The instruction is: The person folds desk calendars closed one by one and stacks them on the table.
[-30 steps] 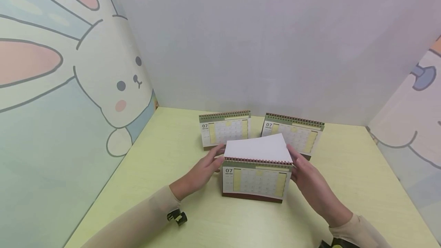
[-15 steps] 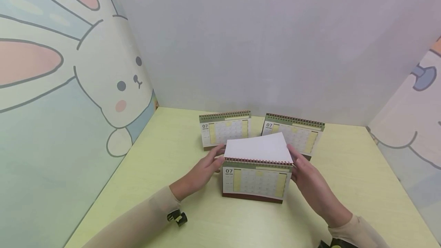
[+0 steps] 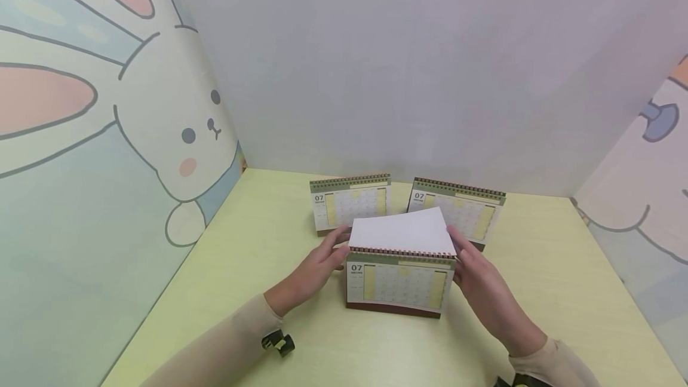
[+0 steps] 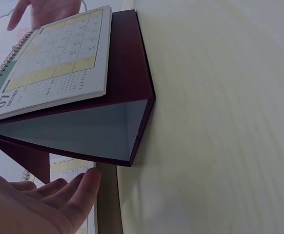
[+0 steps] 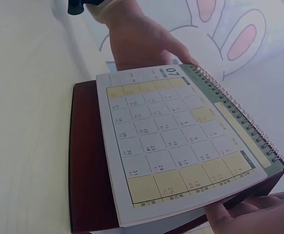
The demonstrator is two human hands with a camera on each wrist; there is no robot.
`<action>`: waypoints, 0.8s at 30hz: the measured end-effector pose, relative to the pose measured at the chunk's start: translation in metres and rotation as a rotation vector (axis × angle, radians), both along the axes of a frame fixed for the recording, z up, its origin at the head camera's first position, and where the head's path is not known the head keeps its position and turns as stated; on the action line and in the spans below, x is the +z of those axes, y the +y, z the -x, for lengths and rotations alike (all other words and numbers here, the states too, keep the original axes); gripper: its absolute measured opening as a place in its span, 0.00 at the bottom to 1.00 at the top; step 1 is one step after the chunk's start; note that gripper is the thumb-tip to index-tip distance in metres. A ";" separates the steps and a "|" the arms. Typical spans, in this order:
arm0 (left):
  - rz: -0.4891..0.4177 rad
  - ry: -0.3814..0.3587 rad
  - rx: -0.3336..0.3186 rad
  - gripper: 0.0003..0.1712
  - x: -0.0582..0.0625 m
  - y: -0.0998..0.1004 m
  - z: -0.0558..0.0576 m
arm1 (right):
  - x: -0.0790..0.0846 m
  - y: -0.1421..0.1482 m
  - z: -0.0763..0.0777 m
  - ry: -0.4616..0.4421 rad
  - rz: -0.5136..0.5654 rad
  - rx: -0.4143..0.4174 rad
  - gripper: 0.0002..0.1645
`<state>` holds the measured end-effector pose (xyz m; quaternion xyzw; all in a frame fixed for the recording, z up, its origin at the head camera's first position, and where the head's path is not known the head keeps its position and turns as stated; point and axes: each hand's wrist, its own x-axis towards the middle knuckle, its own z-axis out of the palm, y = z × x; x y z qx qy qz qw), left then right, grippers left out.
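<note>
A desk calendar [image 3: 400, 285] with a "07" page, a spiral along its top and a dark red base stands in the middle of the table. A white sheet [image 3: 400, 233] sticks out backwards from its spiral. My left hand [image 3: 317, 267] is at the left side, its thumb touching the end of the spiral and its relaxed fingers behind. At the right side is my right hand [image 3: 486, 291], fingers extended along the edge. In the left wrist view, the fingers [image 4: 78, 197] lie below the calendar's hollow end. In the right wrist view, the right thumb [image 5: 218, 214] is right at the calendar's edge.
Two similar desk calendars stand behind, one at the back left [image 3: 349, 205] and one at the back right [image 3: 462, 205]. The pale yellow table [image 3: 258, 214] meets a plain grey back wall [image 3: 398, 76]. A printed rabbit [image 3: 177, 118] covers the left wall.
</note>
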<state>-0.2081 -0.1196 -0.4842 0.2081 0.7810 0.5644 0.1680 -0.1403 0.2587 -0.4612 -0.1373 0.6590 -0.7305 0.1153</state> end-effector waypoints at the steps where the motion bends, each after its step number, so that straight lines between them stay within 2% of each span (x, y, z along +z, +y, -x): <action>1: -0.004 0.003 0.001 0.45 0.000 0.000 0.000 | 0.000 0.000 0.000 0.003 0.005 0.002 0.44; 9: -0.034 0.016 0.008 0.47 -0.003 -0.001 0.002 | -0.003 -0.001 0.001 0.038 0.052 -0.001 0.43; 16: -0.088 -0.012 0.033 0.47 0.001 0.000 0.001 | -0.008 -0.004 0.001 0.086 0.098 0.002 0.42; 24: -0.102 -0.012 0.010 0.49 0.005 -0.001 0.010 | -0.013 -0.007 0.003 0.148 0.149 -0.015 0.42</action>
